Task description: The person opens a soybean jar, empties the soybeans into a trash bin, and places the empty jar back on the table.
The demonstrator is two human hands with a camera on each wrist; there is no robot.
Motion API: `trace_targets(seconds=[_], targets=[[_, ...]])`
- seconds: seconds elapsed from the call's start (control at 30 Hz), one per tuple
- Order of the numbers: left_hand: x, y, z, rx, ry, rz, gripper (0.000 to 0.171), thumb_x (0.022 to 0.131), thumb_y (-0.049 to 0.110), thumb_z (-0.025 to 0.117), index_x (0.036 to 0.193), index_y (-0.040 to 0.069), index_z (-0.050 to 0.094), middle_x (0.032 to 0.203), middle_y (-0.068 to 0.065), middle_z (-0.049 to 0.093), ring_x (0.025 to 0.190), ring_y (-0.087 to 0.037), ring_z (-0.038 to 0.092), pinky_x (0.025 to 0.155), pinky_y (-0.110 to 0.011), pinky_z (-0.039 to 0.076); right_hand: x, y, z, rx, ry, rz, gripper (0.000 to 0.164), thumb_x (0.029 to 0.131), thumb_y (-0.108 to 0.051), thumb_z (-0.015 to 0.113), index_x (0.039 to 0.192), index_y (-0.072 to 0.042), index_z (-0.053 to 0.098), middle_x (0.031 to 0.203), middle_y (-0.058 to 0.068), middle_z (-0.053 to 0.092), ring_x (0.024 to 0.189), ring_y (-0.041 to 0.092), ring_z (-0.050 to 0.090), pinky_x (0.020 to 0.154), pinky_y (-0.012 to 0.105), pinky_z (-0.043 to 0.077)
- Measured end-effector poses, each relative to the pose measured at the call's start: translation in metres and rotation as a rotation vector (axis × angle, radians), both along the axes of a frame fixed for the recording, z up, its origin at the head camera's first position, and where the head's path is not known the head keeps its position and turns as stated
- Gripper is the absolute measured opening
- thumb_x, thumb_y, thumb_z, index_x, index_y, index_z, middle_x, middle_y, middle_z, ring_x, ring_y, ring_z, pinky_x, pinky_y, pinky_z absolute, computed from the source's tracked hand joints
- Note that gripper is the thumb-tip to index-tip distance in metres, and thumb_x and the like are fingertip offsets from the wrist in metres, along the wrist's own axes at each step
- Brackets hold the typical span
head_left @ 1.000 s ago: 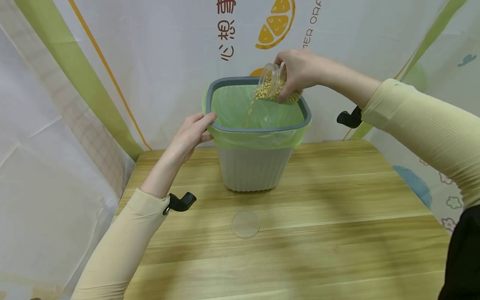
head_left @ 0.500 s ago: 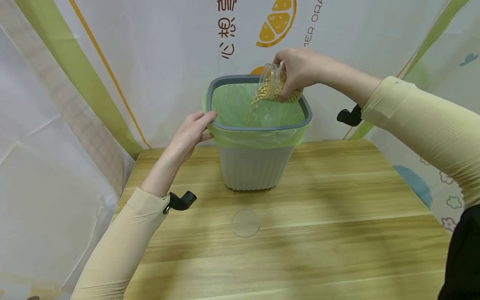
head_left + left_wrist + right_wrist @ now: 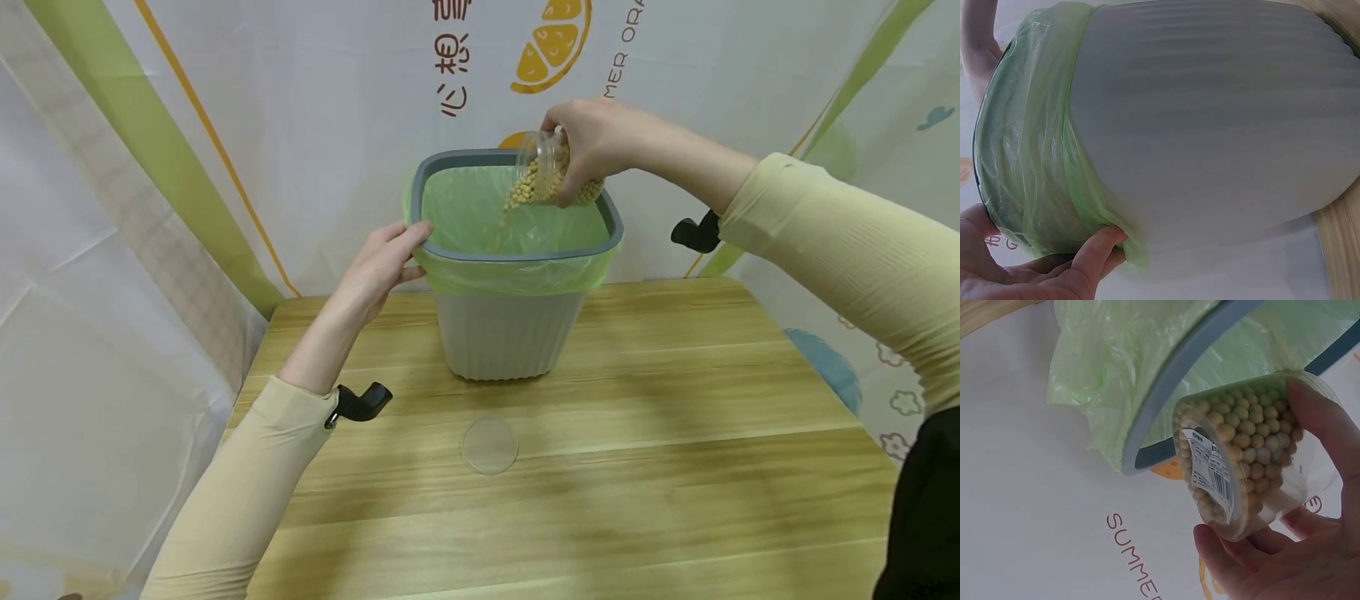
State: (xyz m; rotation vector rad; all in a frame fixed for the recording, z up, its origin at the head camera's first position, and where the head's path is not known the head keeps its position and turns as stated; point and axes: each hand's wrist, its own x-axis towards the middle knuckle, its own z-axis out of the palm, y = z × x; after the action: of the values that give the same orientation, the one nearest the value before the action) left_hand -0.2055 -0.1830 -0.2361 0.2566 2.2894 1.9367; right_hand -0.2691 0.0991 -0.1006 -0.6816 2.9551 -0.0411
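Observation:
My right hand point(image 3: 596, 146) grips a clear plastic jar point(image 3: 1254, 450) round its sides, tipped with its mouth to the left over the bin. Soybeans point(image 3: 531, 185) slide out of the mouth and fall into the bin; many are still in the jar. A label point(image 3: 1210, 467) shows on the jar's base. The grey bin point(image 3: 510, 333) stands upright, lined with a green bag point(image 3: 517, 279) that is folded over its rim. My left hand point(image 3: 378, 267) holds the bin's left edge, thumb on the rim and fingers against the bag below, as the left wrist view shows.
A clear round lid point(image 3: 489, 446) lies flat on the wooden table point(image 3: 675, 483) in front of the bin. Behind the table hangs a white printed curtain point(image 3: 337, 100). Black wrist mounts stick out at both sleeves.
Soybeans keep pouring from the jar, and the pile at its mouth has shifted lower and to the left. The jar tips slightly further. My left hand and the bin stay put.

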Motion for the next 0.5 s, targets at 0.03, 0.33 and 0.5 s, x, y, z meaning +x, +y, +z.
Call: trace_targets(seconds=[0.03,0.33,0.5], targets=[[0.0000,0.0000,0.0000,0.000,-0.001,0.000,0.035,0.105,0.037,0.051,0.122,0.008,0.062,0.134,-0.003,0.057,0.152,-0.024,0.041,0.121,-0.047,0.045,0.0002,0.0000,-0.0001,0.005,0.003,0.001,0.095,0.077,-0.034,0.086,0.152,0.000,0.039,0.142,0.026,0.056,0.116,0.039,0.060,0.088,0.051,0.055],[0.0005,0.0009,0.0005,0.000,-0.003,-0.003,0.033,0.106,0.035,0.049,0.119,0.008,0.061,0.133,-0.003,0.057,0.152,-0.025,0.041,0.121,-0.048,0.044,-0.0004,0.0000,-0.0005,0.026,0.010,-0.002,0.098,0.077,-0.035,0.086,0.154,-0.001,0.037,0.144,0.027,0.054,0.118,0.040,0.058,0.092,0.054,0.055],[0.0009,0.0007,0.0003,0.006,0.000,-0.003,0.033,0.105,0.036,0.050,0.119,0.008,0.062,0.132,-0.003,0.057,0.151,-0.025,0.042,0.121,-0.048,0.044,-0.0008,-0.0006,-0.0003,0.021,0.010,-0.004,0.098,0.076,-0.033,0.087,0.153,-0.001,0.037,0.142,0.027,0.054,0.118,0.040,0.057,0.092,0.054,0.055]])
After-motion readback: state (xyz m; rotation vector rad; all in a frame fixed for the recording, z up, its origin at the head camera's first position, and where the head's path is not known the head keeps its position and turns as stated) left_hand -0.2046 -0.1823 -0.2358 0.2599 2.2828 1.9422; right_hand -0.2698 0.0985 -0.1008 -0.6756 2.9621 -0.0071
